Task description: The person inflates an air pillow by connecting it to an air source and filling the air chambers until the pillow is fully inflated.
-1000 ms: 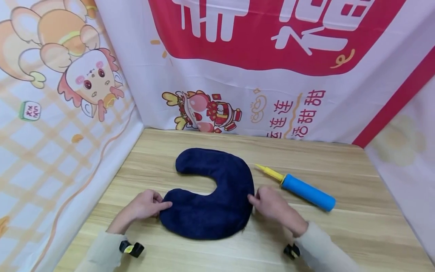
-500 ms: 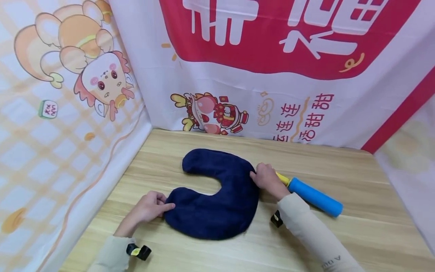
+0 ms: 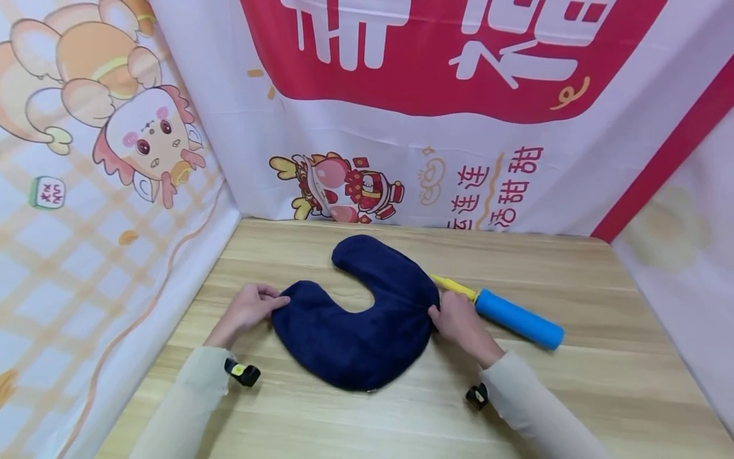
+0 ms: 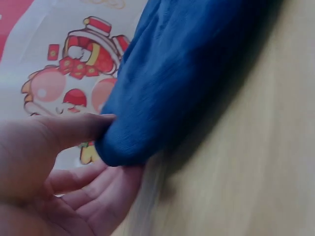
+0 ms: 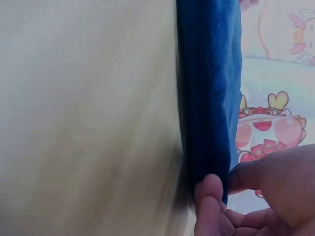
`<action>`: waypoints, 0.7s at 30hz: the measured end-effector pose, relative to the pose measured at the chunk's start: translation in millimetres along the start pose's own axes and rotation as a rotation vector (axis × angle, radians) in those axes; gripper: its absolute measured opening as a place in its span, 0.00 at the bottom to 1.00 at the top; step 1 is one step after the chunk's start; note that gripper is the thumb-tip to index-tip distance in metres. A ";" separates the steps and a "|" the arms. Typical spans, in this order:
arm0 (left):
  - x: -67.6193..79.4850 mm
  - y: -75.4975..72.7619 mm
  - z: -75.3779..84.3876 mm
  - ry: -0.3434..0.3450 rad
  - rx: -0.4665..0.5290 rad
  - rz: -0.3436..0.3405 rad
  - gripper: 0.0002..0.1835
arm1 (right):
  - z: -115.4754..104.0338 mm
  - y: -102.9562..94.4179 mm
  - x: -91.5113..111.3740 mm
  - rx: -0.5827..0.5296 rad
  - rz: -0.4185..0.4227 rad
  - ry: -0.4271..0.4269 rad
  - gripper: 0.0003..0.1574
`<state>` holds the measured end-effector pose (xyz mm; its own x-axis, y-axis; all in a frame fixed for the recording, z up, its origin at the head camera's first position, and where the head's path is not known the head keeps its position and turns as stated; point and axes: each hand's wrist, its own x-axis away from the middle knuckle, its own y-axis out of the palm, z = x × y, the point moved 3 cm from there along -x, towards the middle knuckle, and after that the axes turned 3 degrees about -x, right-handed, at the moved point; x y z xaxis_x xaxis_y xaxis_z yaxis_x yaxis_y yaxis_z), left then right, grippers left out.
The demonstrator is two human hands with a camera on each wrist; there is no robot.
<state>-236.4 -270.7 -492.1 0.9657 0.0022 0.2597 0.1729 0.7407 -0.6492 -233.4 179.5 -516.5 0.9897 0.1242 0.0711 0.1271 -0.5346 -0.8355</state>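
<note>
A flat, navy blue U-shaped neck pillow [image 3: 367, 338] lies on the wooden table, its opening toward the upper left in the head view. My left hand [image 3: 251, 307] pinches the tip of its left arm, thumb on top and fingers underneath, as the left wrist view shows on the blue fabric [image 4: 162, 88]. At the opposite side, my right hand [image 3: 461, 322] pinches the pillow's outer right edge between thumb and fingers. The right wrist view shows that edge [image 5: 209, 98] running up from the fingertips.
A hand pump with a blue barrel [image 3: 518, 319] and yellow nozzle lies just beyond the right hand, its yellow end close to the pillow. Printed cloth walls [image 3: 344, 115] stand behind and to the left of the wooden table [image 3: 401, 421].
The pillow has turned clockwise, its left end moving away from me. The right hand first slid up the pillow's right edge and now grips it there. The pump stays put.
</note>
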 end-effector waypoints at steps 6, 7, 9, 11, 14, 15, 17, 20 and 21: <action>2.6 5.0 7.3 0.018 -0.082 0.005 0.21 | -0.9 -7.0 23.3 -0.069 -0.071 0.073 0.35; 7.5 4.3 5.8 0.006 -0.099 0.000 0.21 | -6.1 -9.4 27.4 -0.092 -0.083 0.075 0.35; 16.6 4.2 2.9 -0.006 -0.108 -0.019 0.20 | -14.7 -12.9 31.9 -0.108 -0.100 0.083 0.34; 21.8 6.3 2.0 -0.012 -0.084 -0.027 0.19 | -17.4 -13.9 31.0 -0.097 -0.093 0.077 0.33; 22.0 9.8 3.2 0.000 -0.051 -0.025 0.18 | -20.7 -15.5 23.3 -0.071 -0.068 0.065 0.33; 20.8 9.8 3.3 0.005 -0.043 -0.017 0.18 | -22.0 -15.2 19.5 -0.077 -0.067 0.057 0.33; 15.9 8.7 1.3 0.002 -0.036 -0.003 0.17 | -15.2 -6.2 4.5 -0.076 -0.046 0.021 0.31; 5.6 4.2 -4.1 0.000 -0.027 0.024 0.16 | -16.2 1.8 -13.3 -0.071 -0.027 -0.011 0.27; 1.6 3.1 -5.6 0.006 -0.022 0.031 0.17 | -17.9 2.8 -17.5 -0.070 -0.022 -0.015 0.25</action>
<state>-233.2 -272.1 -497.7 0.9718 0.0214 0.2350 0.1467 0.7252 -0.6727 -249.1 160.9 -510.4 0.9856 0.1486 0.0809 0.1539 -0.5887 -0.7936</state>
